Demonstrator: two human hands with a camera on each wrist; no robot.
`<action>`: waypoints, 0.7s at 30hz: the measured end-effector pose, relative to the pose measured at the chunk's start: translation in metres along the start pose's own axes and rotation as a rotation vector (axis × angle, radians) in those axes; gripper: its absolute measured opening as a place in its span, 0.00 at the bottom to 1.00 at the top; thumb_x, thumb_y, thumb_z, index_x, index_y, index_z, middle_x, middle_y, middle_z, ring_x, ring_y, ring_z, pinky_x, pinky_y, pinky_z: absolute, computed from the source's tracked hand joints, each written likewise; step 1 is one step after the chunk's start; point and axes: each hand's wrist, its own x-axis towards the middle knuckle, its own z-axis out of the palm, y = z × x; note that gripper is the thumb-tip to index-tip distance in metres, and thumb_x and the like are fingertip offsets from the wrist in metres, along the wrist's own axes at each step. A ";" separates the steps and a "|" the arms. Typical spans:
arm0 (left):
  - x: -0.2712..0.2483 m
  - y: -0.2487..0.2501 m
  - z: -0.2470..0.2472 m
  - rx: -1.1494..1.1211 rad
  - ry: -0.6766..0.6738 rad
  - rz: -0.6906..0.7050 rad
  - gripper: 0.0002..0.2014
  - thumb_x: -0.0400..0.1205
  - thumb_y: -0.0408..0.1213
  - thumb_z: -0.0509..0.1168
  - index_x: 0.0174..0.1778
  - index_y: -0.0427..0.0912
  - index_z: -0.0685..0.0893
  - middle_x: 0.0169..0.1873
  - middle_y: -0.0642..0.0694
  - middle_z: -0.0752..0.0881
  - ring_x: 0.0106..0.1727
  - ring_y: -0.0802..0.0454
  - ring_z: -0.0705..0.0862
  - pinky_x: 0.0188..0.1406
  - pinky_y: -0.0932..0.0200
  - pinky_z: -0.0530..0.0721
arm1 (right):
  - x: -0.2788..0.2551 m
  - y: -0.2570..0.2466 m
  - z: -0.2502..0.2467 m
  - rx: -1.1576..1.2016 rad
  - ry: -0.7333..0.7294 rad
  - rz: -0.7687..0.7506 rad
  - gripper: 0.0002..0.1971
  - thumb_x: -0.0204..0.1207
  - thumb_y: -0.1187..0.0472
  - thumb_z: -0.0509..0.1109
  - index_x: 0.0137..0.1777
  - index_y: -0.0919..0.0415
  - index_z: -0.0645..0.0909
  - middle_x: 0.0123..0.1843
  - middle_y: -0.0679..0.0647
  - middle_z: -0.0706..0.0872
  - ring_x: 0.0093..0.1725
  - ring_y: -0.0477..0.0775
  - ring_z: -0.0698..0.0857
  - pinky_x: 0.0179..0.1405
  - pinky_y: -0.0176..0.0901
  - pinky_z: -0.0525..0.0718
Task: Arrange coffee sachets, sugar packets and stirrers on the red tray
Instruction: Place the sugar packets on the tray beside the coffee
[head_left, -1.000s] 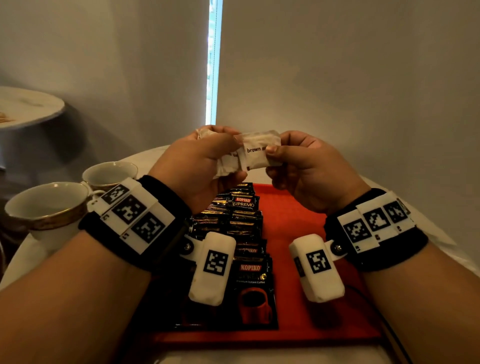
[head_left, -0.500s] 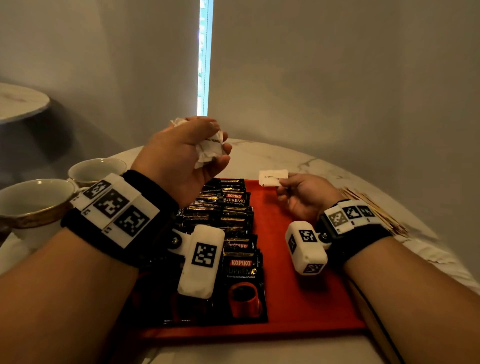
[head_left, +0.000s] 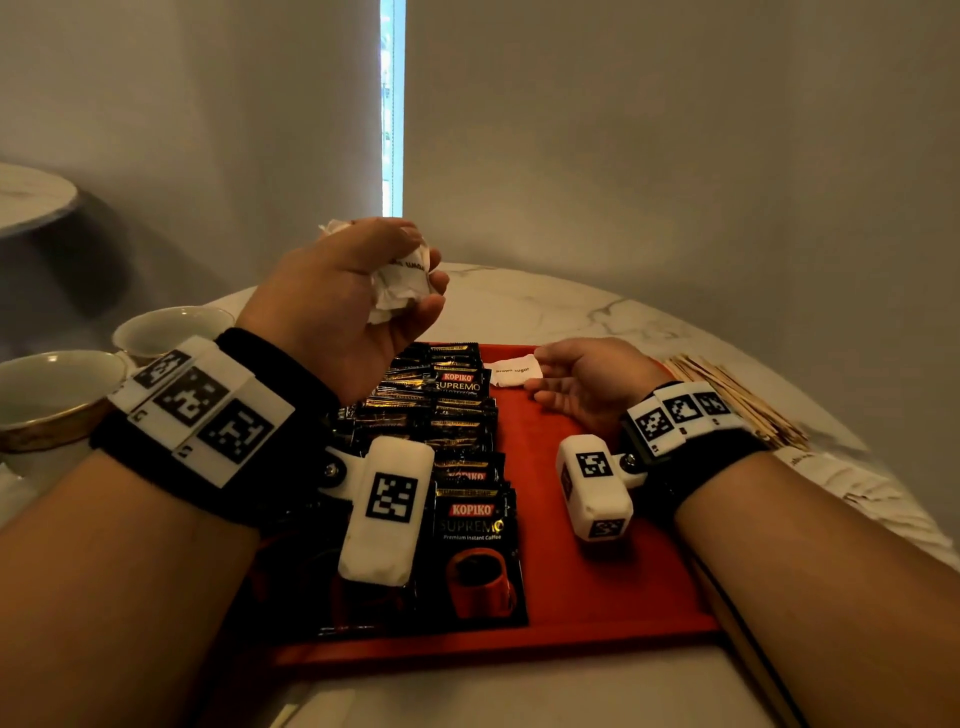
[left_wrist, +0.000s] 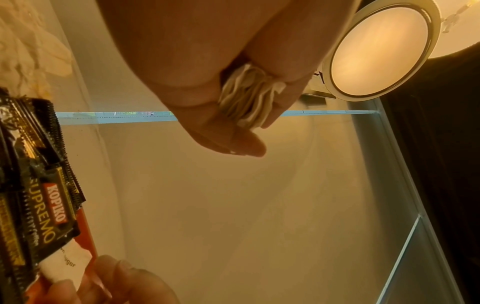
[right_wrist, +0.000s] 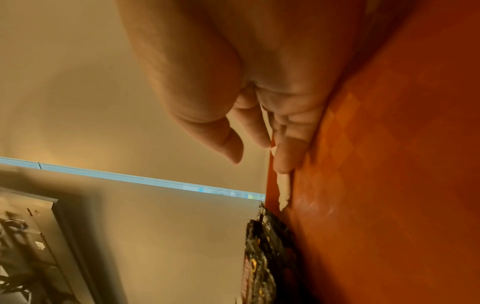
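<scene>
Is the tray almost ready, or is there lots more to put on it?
About a third done. Coffee sachets already lie in a row on the red tray. The right hand is laying the first sugar packet at the far end, while the left hand holds a bunch of sugar packets. The stirrers wait on the table.

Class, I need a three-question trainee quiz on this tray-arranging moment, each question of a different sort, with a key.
1. True or false: the black Kopiko coffee sachets lie on the left part of the flat red tray.
2. Which hand holds the bunch of white paper sugar packets? A left hand B right hand
3. Fill in: the bundle of thin wooden stirrers lies on the marble table, to the ___ of the tray.

Key: 1 true; 2 A; 3 right
</scene>
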 end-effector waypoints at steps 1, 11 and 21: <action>0.000 0.000 0.000 0.005 0.001 0.000 0.05 0.86 0.35 0.65 0.49 0.37 0.80 0.42 0.42 0.85 0.37 0.51 0.87 0.27 0.65 0.85 | 0.000 0.000 0.000 0.003 0.002 -0.007 0.14 0.83 0.67 0.66 0.66 0.72 0.79 0.58 0.68 0.82 0.36 0.53 0.84 0.25 0.36 0.86; -0.003 -0.003 0.004 -0.025 -0.019 -0.027 0.06 0.86 0.35 0.63 0.45 0.38 0.80 0.42 0.42 0.83 0.36 0.50 0.87 0.28 0.65 0.86 | -0.001 0.000 -0.001 -0.029 -0.043 -0.019 0.12 0.84 0.64 0.65 0.63 0.69 0.80 0.55 0.66 0.87 0.38 0.54 0.86 0.33 0.38 0.86; -0.006 -0.003 0.005 -0.031 -0.003 -0.031 0.06 0.86 0.36 0.63 0.46 0.39 0.81 0.44 0.41 0.83 0.37 0.50 0.88 0.30 0.64 0.87 | -0.001 0.002 -0.001 -0.057 0.018 -0.046 0.18 0.81 0.63 0.69 0.66 0.73 0.80 0.64 0.74 0.84 0.38 0.57 0.89 0.27 0.41 0.86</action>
